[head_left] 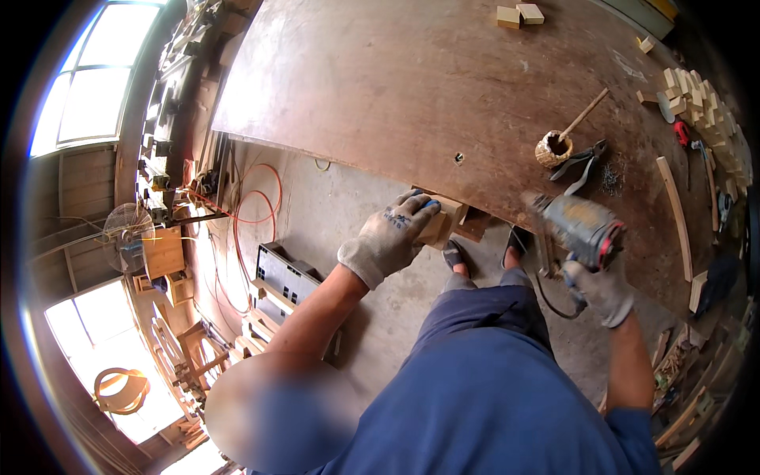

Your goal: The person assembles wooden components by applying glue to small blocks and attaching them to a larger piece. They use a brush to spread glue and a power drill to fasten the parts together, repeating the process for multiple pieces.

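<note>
My left hand [389, 237], in a pale work glove, is closed around a light wooden piece [440, 226] at the near edge of the brown worktable [412, 87]. My gloved right hand [606, 291] grips the handle of a nail gun [584, 228] with an air hose [546, 297] hanging from it. The gun is right of the wooden piece, apart from it, and slightly blurred. Beyond the gun stand a crusted pot [549, 150] with a stick in it and a pair of pliers [584, 166]. Small loose metal bits [610, 180] lie beside them.
Several light wooden blocks [697, 99] are piled at the right, near a curved wooden strip [674, 214]. More small blocks [518, 14] lie at the far edge. A dark crate [286, 273], an orange hose [236, 237] and a fan [127, 237] are on the left.
</note>
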Motion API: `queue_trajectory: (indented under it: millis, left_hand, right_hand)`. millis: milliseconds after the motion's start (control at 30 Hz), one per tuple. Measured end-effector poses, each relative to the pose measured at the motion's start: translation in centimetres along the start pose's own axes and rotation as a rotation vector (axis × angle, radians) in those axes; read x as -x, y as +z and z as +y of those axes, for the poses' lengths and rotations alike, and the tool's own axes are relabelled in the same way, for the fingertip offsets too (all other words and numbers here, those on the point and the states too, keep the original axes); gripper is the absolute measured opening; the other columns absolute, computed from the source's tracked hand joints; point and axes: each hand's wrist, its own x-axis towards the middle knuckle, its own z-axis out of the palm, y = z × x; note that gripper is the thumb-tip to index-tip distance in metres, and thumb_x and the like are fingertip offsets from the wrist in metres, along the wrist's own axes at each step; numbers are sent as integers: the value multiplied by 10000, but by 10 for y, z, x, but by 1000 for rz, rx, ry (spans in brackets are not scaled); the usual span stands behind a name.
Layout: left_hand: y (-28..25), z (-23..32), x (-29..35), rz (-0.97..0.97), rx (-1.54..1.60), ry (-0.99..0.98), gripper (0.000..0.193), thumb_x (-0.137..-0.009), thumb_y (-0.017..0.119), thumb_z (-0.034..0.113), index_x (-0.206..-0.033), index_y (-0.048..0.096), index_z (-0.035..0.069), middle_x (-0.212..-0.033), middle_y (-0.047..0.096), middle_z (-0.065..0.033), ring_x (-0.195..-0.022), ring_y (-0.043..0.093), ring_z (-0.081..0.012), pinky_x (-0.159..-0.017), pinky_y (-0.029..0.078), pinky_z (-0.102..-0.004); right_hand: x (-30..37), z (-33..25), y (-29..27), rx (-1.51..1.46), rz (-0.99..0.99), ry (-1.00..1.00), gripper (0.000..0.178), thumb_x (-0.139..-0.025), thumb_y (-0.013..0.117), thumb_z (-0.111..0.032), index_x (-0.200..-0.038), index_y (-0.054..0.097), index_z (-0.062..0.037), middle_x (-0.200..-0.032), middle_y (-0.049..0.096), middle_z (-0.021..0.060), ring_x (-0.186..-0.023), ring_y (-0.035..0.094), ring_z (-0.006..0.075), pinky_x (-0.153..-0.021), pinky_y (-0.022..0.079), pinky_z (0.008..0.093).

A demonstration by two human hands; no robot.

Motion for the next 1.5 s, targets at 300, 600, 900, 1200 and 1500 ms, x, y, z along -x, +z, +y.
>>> queue_trajectory:
  millis: [300,600,900,1200,1500]
  left_hand:
    - [3,0,1,-9,-6,-23,675,-760,830,84,-1398,607,92,-1445,585,-159,-1365,556,-374,-1063,551,-451]
    - [3,1,1,-27,-12,-31,711,-749,830,75,-1421,597,93,-1458,576,-168,-1378,546,-375,-1078,543,-449]
    - [3,-1,1,-20,6,-28,706,-754,831,73,-1420,597,90,-1456,578,-168,-1383,542,-375,-1085,539,-445]
    - [6,-1,1,-20,-2,-36,699,-760,825,67,-1420,596,92,-1463,574,-164,-1387,540,-368,-1094,536,-436]
    - [4,0,1,-40,-15,-47,698,-762,826,76,-1421,597,104,-1476,566,-155,-1396,534,-361,-1084,540,-441]
  right_hand:
    - [-18,-2,68,291,-76,-465,314,-822,773,-140,-1109,717,-26,-1034,760,172,-962,753,355,-865,604,434]
    - [-24,-18,75,517,-105,-537,300,-846,758,-178,-1101,728,-21,-1041,770,148,-978,750,324,-878,590,417]
    - [-26,-29,81,373,-122,-557,295,-832,750,-133,-1100,723,-13,-1030,771,158,-980,759,315,-863,601,403]
    - [-30,-23,84,427,-127,-535,300,-821,747,-121,-1093,715,-1,-991,768,168,-949,763,332,-842,603,414]
    - [-38,-16,88,504,-89,-622,296,-783,814,-176,-1048,731,-73,-1004,761,145,-910,748,344,-804,607,432]
